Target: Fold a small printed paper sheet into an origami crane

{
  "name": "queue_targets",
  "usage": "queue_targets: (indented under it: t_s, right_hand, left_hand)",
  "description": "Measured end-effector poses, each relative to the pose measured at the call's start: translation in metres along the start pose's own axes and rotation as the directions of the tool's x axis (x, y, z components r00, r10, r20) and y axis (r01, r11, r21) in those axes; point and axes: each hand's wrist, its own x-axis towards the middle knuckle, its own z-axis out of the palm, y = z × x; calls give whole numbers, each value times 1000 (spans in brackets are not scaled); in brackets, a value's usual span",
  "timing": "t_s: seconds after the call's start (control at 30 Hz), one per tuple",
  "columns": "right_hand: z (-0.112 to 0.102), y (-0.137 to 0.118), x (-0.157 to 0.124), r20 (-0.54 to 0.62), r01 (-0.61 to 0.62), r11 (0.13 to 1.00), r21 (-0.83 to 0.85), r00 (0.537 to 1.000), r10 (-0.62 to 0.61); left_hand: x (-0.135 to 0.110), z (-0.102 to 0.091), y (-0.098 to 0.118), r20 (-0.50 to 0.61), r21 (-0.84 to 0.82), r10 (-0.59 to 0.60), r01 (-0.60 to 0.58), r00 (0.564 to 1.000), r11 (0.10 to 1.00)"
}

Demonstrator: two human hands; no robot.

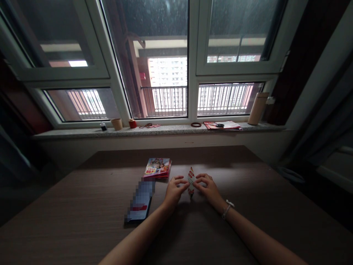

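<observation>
A small folded piece of red and white printed paper (191, 177) stands on the dark wooden table (82, 206), pinched from both sides. My left hand (173, 190) grips its left edge with curled fingers. My right hand (207, 187), with a bracelet at the wrist, grips its right edge. A stack of colourful printed leaflets (157, 167) lies just beyond my left hand. A phone (140, 201) lies flat to the left of my left forearm.
A stone windowsill (165, 130) runs behind the table. On it stand a small cup (117, 124), a red pot (132, 123), a red ring (196, 124), a pile of leaflets (222, 125) and a tall beige flask (257, 108).
</observation>
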Motion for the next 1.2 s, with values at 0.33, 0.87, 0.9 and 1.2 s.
queue_targets:
  t_s: [0.33,0.87,0.9,1.2]
  right_hand:
    - [-10,8,5,73,17,1000,-1,997,-17]
    - [-5,4,5,75,16,996,89,997,-23]
    - [-6,3,5,63,0,994,113,998,-7]
    - [-8,-8,3,-28,-10,986,168,999,15]
  left_hand:
    - [1,1,0,-20,-42,-18,17,1000,999]
    - [-1,1,3,-66,96,67,-61,996,994]
    - [-2,1,4,-75,104,78,-70,994,992]
    - [-16,8,24,-3,157,227,-223,974,962]
